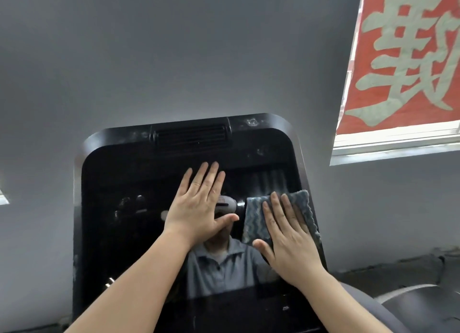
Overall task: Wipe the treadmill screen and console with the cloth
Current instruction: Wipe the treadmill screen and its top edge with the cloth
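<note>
**Bare palm may smear the glass**

Because the folded grey-blue ribbed cloth [278,215] lies at the glossy black treadmill screen's [129,233] right edge under the flat, uncurled right hand [288,240], it could slide off; the left hand [199,205], flat and holding nothing, risks fingerprints.

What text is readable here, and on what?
"载": one large pale Chinese character on the red banner in the window, upper right; its right edge is cut off by the frame, so the reading is likely, not certain.
Treadmill screen: dark, only reflections, no readable text.
Vent on the console top: no label visible.
Cloth under the right hand: pattern only, no text.
</note>
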A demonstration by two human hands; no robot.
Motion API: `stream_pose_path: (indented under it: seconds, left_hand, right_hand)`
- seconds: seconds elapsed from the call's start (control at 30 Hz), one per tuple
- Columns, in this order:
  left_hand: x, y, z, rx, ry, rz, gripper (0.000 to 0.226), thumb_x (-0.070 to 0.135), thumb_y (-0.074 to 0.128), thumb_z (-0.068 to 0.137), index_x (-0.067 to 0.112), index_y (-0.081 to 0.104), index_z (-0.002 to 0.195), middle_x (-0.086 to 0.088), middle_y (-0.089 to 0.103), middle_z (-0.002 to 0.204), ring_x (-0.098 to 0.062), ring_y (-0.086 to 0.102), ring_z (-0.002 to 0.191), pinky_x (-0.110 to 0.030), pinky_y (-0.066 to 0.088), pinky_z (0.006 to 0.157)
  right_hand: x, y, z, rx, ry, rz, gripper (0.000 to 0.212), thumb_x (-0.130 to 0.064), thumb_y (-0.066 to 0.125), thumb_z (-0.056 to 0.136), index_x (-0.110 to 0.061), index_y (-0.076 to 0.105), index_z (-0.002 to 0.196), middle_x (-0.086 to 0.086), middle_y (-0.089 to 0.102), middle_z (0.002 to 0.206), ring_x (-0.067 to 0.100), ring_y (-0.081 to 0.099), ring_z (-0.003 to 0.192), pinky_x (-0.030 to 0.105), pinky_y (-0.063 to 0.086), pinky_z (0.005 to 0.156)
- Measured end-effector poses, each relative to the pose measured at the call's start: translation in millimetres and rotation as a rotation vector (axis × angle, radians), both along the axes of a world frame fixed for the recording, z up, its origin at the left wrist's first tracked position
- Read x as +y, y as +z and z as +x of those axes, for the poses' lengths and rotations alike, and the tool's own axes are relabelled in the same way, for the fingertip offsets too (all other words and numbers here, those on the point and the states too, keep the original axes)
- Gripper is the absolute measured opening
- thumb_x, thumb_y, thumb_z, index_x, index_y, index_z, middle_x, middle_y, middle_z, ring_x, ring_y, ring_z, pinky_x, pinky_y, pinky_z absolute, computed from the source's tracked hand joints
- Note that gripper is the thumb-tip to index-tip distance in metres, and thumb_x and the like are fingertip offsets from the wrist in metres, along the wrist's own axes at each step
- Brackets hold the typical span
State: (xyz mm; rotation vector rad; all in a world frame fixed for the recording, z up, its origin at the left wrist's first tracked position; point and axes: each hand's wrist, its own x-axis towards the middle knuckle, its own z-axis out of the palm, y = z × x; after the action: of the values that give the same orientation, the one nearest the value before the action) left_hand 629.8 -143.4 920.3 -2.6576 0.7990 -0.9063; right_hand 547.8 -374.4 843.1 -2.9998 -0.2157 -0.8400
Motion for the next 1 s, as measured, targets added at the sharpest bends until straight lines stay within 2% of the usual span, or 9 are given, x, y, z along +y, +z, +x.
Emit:
stream_pose_path:
  seconds: [0.07, 0.17, 0.23, 0.43, 0.53, 0.6, 0.73, 0.83, 1.0]
  left_hand:
    - [0, -1, 0, 0.006, 0.0, 0.002, 0.102, 0.084, 0.016, 0.089, 0.009, 0.014, 0.158, -0.011, 0.005, 0.166, -0.027, 0.001, 0.154, -0.053, 0.009, 0.123]
    - [-1, -2, -1, 0.003, 0.022, 0.008, 0.1, 0.083, 0.015, 0.09, 0.01, 0.013, 0.158, -0.01, 0.004, 0.167, -0.026, 0.0, 0.154, -0.052, 0.006, 0.124]
    - [-1, -1, -1, -0.002, 0.029, 0.017, 0.1, 0.083, 0.014, 0.09, 0.01, 0.012, 0.158, -0.01, 0.003, 0.167, -0.026, -0.001, 0.154, -0.051, 0.005, 0.124]
    - [-1, -1, -1, 0.007, 0.04, 0.02, 0.101, 0.084, 0.016, 0.09, 0.01, 0.013, 0.158, -0.01, 0.004, 0.167, -0.026, -0.001, 0.154, -0.052, 0.005, 0.124]
    - [0, -1, -2, -0.002, 0.04, 0.019, 0.1, 0.084, 0.016, 0.09, 0.009, 0.015, 0.158, -0.01, 0.005, 0.166, -0.025, -0.001, 0.154, -0.051, 0.003, 0.124]
    - [-1, -2, -1, -0.008, 0.036, 0.02, 0.1, 0.083, 0.015, 0.09, 0.009, 0.015, 0.158, -0.01, 0.005, 0.166, -0.026, -0.001, 0.154, -0.051, 0.004, 0.124]
    - [-1, -4, -3, -0.016, 0.031, 0.025, 0.1, 0.082, 0.009, 0.09, 0.009, 0.013, 0.158, -0.01, 0.004, 0.166, -0.026, 0.001, 0.154, -0.052, 0.007, 0.124]
    - [-1, -3, -5, -0.02, 0.04, 0.023, 0.1, 0.083, 0.004, 0.089, 0.011, 0.008, 0.158, -0.009, -0.001, 0.165, -0.025, -0.001, 0.154, -0.051, 0.004, 0.124]
    - [-2, -2, -3, -0.036, 0.054, 0.024, 0.099, 0.083, 0.006, 0.088, 0.012, 0.001, 0.157, -0.009, -0.002, 0.166, -0.026, -0.002, 0.154, -0.05, 0.002, 0.124]
  right_hand:
    - [-1, 20, 17, -0.031, 0.004, -0.011, 0.084, -0.07, 0.014, 0.1, -0.008, 0.021, 0.157, 0.012, 0.007, 0.167, 0.028, 0.002, 0.154, 0.046, 0.008, 0.121]
    - [1, 63, 52, -0.013, -0.017, 0.014, 0.086, -0.075, 0.001, 0.094, -0.017, -0.004, 0.157, 0.005, -0.014, 0.166, 0.02, -0.021, 0.151, 0.04, -0.007, 0.123]
    - [4, 73, 58, -0.014, -0.023, 0.046, 0.087, -0.077, -0.003, 0.091, -0.018, -0.008, 0.156, 0.005, -0.017, 0.165, 0.019, -0.023, 0.15, 0.042, -0.004, 0.124]
    - [8, -3, -6, 0.014, -0.017, 0.044, 0.09, -0.074, 0.019, 0.097, -0.006, 0.019, 0.157, 0.014, 0.004, 0.167, 0.03, 0.003, 0.154, 0.049, 0.014, 0.118]
    - [-2, -2, -4, 0.03, 0.004, -0.015, 0.089, -0.074, 0.021, 0.098, -0.007, 0.023, 0.156, 0.014, 0.009, 0.167, 0.03, 0.007, 0.154, 0.049, 0.016, 0.117]
    - [-3, 15, 8, 0.025, 0.002, -0.025, 0.089, -0.075, 0.018, 0.097, -0.009, 0.018, 0.158, 0.011, 0.003, 0.167, 0.028, 0.0, 0.154, 0.048, 0.011, 0.118]
    - [1, 30, 16, 0.079, -0.028, 0.035, 0.089, -0.079, 0.001, 0.092, -0.02, -0.009, 0.157, 0.002, -0.022, 0.165, 0.019, -0.026, 0.15, 0.045, -0.003, 0.124]
    - [4, 8, -9, 0.109, -0.028, 0.049, 0.09, -0.079, 0.005, 0.093, -0.018, -0.002, 0.159, 0.006, -0.015, 0.166, 0.024, -0.019, 0.152, 0.049, 0.004, 0.124]
    - [3, -81, -91, 0.193, 0.005, 0.011, 0.094, -0.078, 0.021, 0.093, -0.009, 0.022, 0.158, 0.013, 0.003, 0.167, 0.033, 0.003, 0.154, 0.051, 0.012, 0.118]
